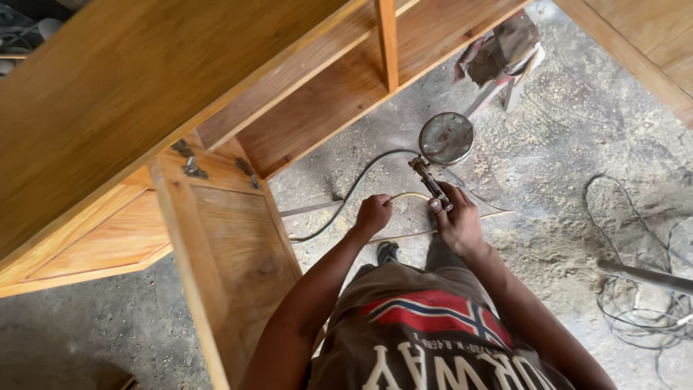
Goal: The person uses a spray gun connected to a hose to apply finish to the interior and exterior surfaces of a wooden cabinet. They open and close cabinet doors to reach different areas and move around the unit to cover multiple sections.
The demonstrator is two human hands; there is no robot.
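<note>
Right hand: fingers clamped on the handle of a metal spray gun, whose round cup sits at the far end, above the dusty floor. Left hand: just left of the spray gun, fingers closed around a pale hose running to the gun. A wooden cabinet stands left of the spray gun, one door open. Loose cable lies well right of the gun.
</note>
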